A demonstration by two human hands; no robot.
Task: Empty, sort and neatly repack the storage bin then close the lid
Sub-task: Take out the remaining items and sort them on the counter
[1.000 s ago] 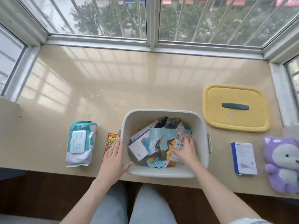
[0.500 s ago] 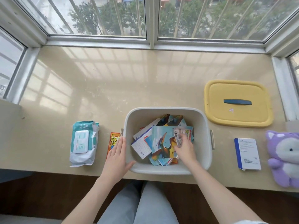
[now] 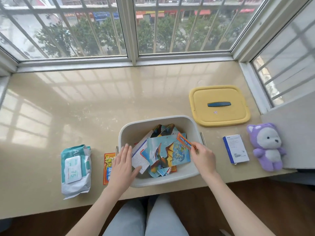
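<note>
The right hand (image 3: pixel 203 156) pinches a thin, floppy packet (image 3: pixel 185 142) by its edge over the bin (image 3: pixel 158 182) (light, likely slippery); the left hand (image 3: pixel 121 165), its grip open, steadies the rim.

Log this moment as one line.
left hand steadies bin | right hand lifts packet | lid off

A person's right hand (image 3: pixel 203 155) pinches a small orange-edged packet (image 3: pixel 185 142) above a grey storage bin (image 3: pixel 194 171) of dinosaur picture cards (image 3: pixel 166 152), while the left hand (image 3: pixel 121 165) lies flat on the bin's left rim. On the table (image 3: pixel 85 108) lie a yellow lid (image 3: pixel 219 105), wet wipes (image 3: pixel 75 170), a white box (image 3: pixel 236 149) and a purple plush toy (image 3: pixel 266 146).
</note>
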